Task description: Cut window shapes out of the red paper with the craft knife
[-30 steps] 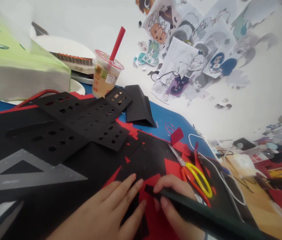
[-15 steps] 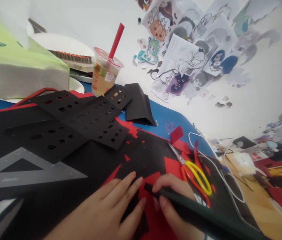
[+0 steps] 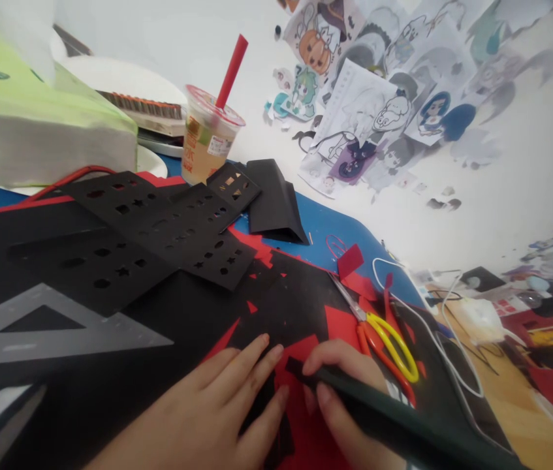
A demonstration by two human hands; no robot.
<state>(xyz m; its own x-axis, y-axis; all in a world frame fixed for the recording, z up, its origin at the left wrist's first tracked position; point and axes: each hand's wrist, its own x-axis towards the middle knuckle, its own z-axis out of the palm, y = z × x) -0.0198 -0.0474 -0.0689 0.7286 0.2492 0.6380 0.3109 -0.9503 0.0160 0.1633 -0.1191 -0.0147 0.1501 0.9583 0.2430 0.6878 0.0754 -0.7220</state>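
Over black mat (image 3: pixel 198 313) on a blue surface (image 3: pixel 325 215), pinches a long bar (image 3: pixel 403 418) between finger and thumb of the right hand (image 3: pixel 347 385): matte, dark green, blacker at the tip, slanting from above red paper (image 3: pixel 308 434) toward the right. Rests the left hand (image 3: pixel 222 398) flat beside the tip, fingers slightly apart. Has scissors (image 3: pixel 363 316) near, star-cut black card (image 3: pixel 158 251) farther out.
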